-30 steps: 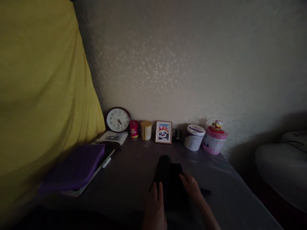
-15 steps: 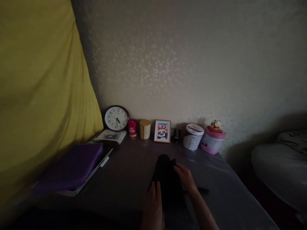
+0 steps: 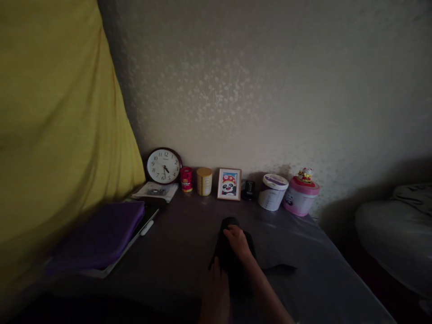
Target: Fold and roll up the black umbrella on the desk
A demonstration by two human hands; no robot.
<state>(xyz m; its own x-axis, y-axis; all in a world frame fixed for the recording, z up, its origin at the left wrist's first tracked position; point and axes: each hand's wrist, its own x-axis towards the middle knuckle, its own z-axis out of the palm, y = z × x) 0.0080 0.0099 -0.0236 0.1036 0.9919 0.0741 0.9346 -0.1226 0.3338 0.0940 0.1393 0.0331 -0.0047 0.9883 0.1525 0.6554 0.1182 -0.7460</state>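
Observation:
A folded black cloth (image 3: 225, 252) lies on the dark grey table (image 3: 182, 238) in front of me. My right hand (image 3: 237, 241) rests on the far end of the cloth, fingers curled over its top edge. My left hand (image 3: 216, 292) lies flat on the near end of the cloth, fingers stretched forward. A thin black strip of the cloth (image 3: 280, 269) sticks out to the right.
Along the wall stand a round clock (image 3: 164, 166), a red can (image 3: 186, 179), a yellow tin (image 3: 204, 181), a panda picture frame (image 3: 229, 184), a white tub (image 3: 272, 192) and a pink tub (image 3: 300, 196). A purple case (image 3: 101, 234) lies left, beside a yellow curtain (image 3: 50, 135).
My right hand has slid left and away from me, from the cloth's right side onto its far end. The cloth looks narrower. My left hand has stayed on the near end.

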